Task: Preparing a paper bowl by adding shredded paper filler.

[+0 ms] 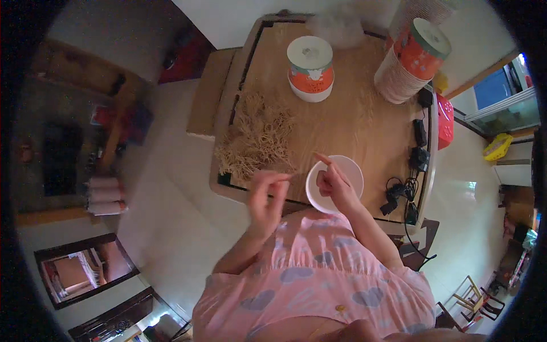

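Left hand (266,200) beside tangled, beige, stringy strands (259,137) on brown wooden tabletop (353,125), right hand (337,183) over round white bowl (358,175); cannot tell whether either grasps anything; light fingertip pinches probably best.

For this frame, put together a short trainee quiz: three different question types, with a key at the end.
1. Multiple choice: Which grip overlaps the white bowl in this view?
A) Left
B) Right
C) Neither

2. True or false: The tangled tan strands lie on the left part of the wood-look tabletop.

3. Fill in the blank: The tall stack of nested paper tubs stands toward the tabletop's far ____ corner.

Key:
1. B, the right grip
2. True
3. right
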Demonstrator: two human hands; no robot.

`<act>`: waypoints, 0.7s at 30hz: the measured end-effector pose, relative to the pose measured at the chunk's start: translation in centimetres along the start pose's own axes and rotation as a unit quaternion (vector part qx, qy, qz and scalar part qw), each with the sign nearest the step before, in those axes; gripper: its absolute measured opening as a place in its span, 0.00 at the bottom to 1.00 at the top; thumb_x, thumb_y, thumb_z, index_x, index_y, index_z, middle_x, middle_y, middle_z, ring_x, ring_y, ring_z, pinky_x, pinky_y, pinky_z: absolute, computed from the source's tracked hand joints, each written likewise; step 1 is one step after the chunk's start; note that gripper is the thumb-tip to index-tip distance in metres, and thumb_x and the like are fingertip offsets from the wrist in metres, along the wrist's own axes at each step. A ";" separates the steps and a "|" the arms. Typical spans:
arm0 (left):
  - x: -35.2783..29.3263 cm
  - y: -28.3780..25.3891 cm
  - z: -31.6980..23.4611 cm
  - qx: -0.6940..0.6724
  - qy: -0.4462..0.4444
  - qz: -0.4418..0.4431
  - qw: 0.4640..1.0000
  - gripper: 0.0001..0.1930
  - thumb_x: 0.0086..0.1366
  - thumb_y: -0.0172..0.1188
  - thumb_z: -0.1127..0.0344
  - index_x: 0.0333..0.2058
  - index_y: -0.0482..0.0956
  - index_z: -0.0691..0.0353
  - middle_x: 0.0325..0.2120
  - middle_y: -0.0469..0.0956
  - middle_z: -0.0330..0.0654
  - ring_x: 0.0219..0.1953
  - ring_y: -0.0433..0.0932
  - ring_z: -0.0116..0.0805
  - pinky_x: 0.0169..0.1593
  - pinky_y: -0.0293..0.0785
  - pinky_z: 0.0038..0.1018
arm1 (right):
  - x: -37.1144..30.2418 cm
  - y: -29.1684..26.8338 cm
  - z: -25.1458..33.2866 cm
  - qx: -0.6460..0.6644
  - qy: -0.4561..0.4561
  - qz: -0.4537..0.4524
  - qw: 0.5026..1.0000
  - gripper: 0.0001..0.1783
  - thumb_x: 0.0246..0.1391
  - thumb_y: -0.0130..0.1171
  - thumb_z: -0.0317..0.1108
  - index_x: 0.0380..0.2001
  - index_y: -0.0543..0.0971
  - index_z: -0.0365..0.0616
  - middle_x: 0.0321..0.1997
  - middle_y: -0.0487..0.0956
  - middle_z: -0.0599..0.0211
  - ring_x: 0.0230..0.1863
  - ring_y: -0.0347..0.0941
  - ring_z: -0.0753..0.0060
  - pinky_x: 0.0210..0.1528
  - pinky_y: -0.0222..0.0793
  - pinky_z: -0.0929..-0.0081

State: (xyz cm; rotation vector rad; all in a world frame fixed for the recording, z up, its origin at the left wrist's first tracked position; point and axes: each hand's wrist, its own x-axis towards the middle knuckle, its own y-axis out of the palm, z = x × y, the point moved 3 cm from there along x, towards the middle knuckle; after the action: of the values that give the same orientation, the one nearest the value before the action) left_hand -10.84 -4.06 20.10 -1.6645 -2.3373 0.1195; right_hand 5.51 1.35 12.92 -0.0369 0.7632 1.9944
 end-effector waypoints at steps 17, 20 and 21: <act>-2.6 8.8 8.2 -0.193 -0.217 0.073 0.954 0.03 0.53 0.59 0.73 0.28 0.77 0.64 0.29 0.69 0.34 0.33 0.70 0.21 0.36 0.68 0.18 | -1.3 -1.8 -1.0 -0.023 0.026 -0.003 0.999 0.19 0.60 0.36 0.44 0.50 0.63 0.48 0.25 0.66 0.80 0.24 0.57 0.89 0.24 0.54 0.91; -2.4 8.9 8.3 -0.196 -0.218 0.012 0.956 0.03 0.54 0.59 0.71 0.27 0.77 0.65 0.28 0.69 0.35 0.33 0.71 0.21 0.35 0.68 0.18 | -1.1 -3.2 -2.2 -0.041 -0.005 -0.052 0.998 0.11 0.58 0.43 0.38 0.40 0.67 0.45 0.25 0.68 0.80 0.25 0.60 0.90 0.24 0.56 0.90; -2.3 8.8 8.2 -0.178 -0.226 0.019 0.958 0.03 0.54 0.59 0.71 0.26 0.76 0.65 0.28 0.69 0.34 0.32 0.70 0.21 0.35 0.67 0.18 | -1.2 -3.4 -2.2 -0.068 -0.012 -0.055 0.996 0.08 0.56 0.46 0.36 0.36 0.68 0.44 0.25 0.68 0.79 0.26 0.61 0.90 0.24 0.56 0.89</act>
State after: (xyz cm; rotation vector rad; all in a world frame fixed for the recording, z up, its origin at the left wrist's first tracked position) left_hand -4.29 -2.55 9.90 -2.0303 -2.7949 0.0991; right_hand 8.26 0.42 9.79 -0.1320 0.5963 1.9348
